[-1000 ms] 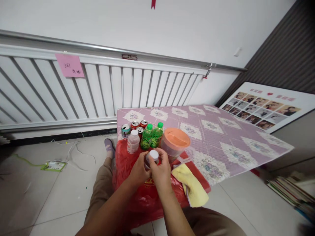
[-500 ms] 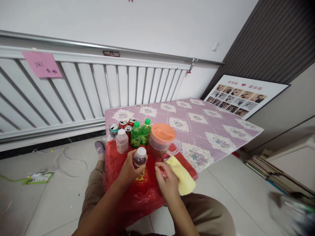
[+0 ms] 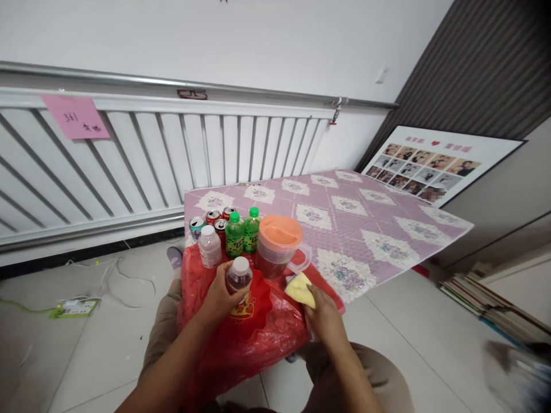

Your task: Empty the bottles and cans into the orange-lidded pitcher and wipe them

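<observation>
My left hand [image 3: 220, 295] is wrapped round a clear bottle [image 3: 239, 276] with a white cap and dark contents, held upright over a red scalloped dish [image 3: 258, 312]. A yellow cloth [image 3: 300, 289] is bunched in my right hand [image 3: 325, 312], at the right side of the red plastic covering. Just beyond stands a clear pitcher [image 3: 273, 264] with an orange lid, dark liquid inside and its handle to the right. Two green-capped bottles [image 3: 235, 236] and a white-capped bottle with a pale label [image 3: 210, 248] stand to its left.
Several opened drink cans [image 3: 197, 226] stand behind the bottles. A purple floral cover [image 3: 344, 229] spreads to the right. Behind is a white radiator [image 3: 241, 143]; a photo board [image 3: 430, 163] leans at the right. Cables and a power strip [image 3: 74, 308] lie on the floor.
My right hand has moved right and grasped the yellow cloth, which lay flat and is now bunched. My left hand and its bottle have shifted slightly left in view, uncovering more of the red dish.
</observation>
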{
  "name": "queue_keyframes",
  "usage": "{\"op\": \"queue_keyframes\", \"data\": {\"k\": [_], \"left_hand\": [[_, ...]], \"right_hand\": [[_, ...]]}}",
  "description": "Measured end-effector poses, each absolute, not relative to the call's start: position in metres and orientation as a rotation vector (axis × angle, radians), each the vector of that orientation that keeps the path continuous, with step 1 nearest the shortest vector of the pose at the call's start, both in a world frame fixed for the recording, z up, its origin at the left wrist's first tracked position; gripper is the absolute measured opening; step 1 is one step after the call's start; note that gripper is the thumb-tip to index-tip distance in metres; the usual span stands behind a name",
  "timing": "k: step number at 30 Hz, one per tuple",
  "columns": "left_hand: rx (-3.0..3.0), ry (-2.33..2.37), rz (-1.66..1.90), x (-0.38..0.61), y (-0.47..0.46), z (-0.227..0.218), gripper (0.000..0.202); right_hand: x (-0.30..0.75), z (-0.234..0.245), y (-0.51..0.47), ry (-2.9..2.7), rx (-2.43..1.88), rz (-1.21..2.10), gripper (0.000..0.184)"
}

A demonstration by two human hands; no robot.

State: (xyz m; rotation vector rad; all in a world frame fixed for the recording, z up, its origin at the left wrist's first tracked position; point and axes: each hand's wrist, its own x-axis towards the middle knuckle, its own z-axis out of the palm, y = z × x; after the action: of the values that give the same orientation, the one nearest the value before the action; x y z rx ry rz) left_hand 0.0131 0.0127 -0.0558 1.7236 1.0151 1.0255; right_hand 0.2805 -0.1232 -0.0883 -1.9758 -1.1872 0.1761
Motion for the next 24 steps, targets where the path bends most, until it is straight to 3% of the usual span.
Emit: {"op": "queue_keyframes", "data": {"k": [7, 10, 16, 19, 24], "left_hand": [[1.703, 1.003, 1.008, 0.015, 0.012, -0.053, 0.065], [1.704, 0.989, 1.019, 0.015, 0.012, -0.053, 0.066], [1.705, 0.967, 1.012, 0.014, 0.012, -0.054, 0.068], [1.686, 0.924, 1.033, 0.014, 0.013, -0.057, 0.069], [1.667, 0.891, 1.017, 0.019, 0.016, -0.059, 0.059]], "right_hand": [[0.295, -0.037, -0.159, -0.291, -1.913, 0.243, 0.058], [0.277, -0.015, -0.171, -0.200, -1.776, 0.236, 0.063], [0.203, 0.027, -0.134, -0.648, -1.561, 0.560, 0.061], [0.172, 0.047, -0.093, -1.100, -1.478, 0.375, 0.048], [0.146, 0.045, -0.041, -1.664, -1.412, 0.100, 0.057]]}}
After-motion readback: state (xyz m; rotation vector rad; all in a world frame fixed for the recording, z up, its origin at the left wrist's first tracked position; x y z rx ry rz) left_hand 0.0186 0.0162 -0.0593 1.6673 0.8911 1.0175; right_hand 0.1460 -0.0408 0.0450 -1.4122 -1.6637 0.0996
